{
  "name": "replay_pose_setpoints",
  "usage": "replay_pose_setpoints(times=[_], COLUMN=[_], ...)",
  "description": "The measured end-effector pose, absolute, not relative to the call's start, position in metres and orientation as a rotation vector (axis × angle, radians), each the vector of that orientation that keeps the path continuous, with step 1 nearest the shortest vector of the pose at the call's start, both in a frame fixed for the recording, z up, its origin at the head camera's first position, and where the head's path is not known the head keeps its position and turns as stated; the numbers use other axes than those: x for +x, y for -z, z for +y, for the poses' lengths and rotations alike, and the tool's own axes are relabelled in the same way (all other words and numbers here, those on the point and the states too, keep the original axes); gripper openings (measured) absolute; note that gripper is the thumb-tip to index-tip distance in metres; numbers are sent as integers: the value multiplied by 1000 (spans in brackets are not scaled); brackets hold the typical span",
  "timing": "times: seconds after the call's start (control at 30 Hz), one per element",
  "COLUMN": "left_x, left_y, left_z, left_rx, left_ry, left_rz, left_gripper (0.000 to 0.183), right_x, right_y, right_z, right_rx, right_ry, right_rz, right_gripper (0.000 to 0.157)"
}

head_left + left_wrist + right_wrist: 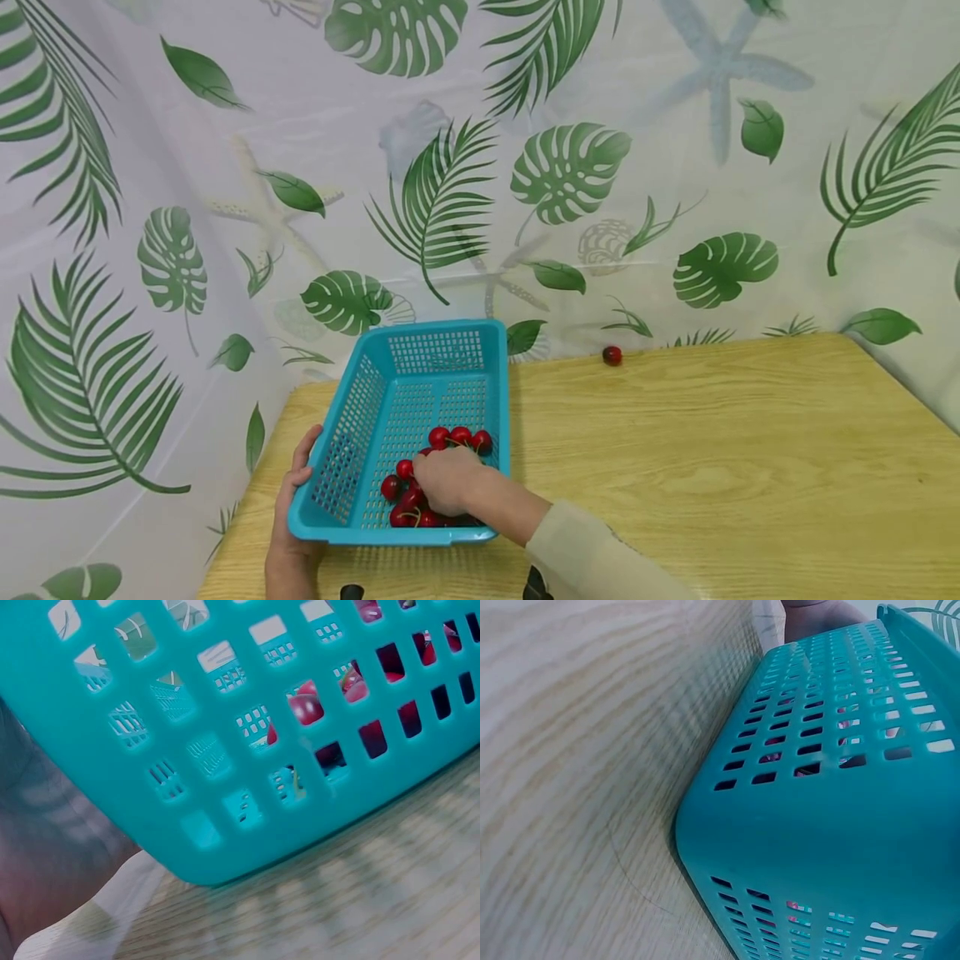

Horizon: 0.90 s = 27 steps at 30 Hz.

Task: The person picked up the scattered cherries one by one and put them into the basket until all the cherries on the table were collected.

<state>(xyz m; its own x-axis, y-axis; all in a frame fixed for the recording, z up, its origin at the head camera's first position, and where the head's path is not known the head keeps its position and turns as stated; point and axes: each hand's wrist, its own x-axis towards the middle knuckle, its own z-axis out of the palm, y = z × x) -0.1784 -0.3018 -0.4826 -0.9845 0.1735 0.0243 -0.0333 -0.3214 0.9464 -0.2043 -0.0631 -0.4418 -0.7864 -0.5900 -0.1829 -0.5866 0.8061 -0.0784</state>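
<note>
A blue perforated plastic basket (431,400) stands on the wooden table, toward its left side. My left hand (288,492) holds it by the outside of its left wall, fingertips right at the rim. A heap of red cherries (411,497), some with green stems, lies in the near right part of the basket. Over the near wall, my right hand (453,479) reaches in among them with bent fingers; its fingertips are hidden, so I cannot tell whether it pinches a cherry. In the left wrist view, cherries (306,707) show through the holes.
A single dark red cherry (612,356) lies at the table's back edge, right of the basket. Leaf-patterned sheeting (525,167) hangs behind and to the left of the wooden table (720,467). Two small black objects (351,592) show at the bottom edge of the head view.
</note>
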Motion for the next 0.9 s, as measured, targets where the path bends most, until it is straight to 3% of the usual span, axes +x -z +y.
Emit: replay_pose_setpoints(times=[0.9], left_x=[-178], left_y=[482], left_z=[-300], left_rx=[170], left_ry=[-2471], left_rz=[1729], left_gripper=[53], right_x=[-208], right_y=[441], right_z=[-58], right_rx=[-1024], right_ry=[363], right_rz=[2940], right_gripper=[12])
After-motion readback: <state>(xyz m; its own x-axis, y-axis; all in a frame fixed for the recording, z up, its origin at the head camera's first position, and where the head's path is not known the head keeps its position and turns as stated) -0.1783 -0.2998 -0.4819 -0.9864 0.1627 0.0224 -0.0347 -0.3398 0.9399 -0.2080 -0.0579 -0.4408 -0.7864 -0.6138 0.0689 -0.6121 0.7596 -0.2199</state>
